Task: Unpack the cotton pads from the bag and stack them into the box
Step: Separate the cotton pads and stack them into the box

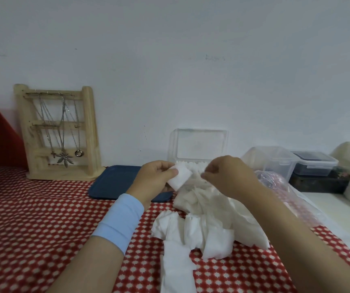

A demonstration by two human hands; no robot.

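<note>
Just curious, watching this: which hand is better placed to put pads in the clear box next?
Likely the left hand: it holds white cotton pads just in front of the open box. The right hand is beside them, fingertips pinched, with nothing clearly in its grip.

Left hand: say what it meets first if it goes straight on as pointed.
Likely the open clear plastic box, just beyond the white cotton pad stack it holds; depth unclear.

box (pixel 199 144) front hidden, bag (pixel 273 178) partly behind forearm (pixel 286 218); red frame (pixel 3 136) cropped left
</note>
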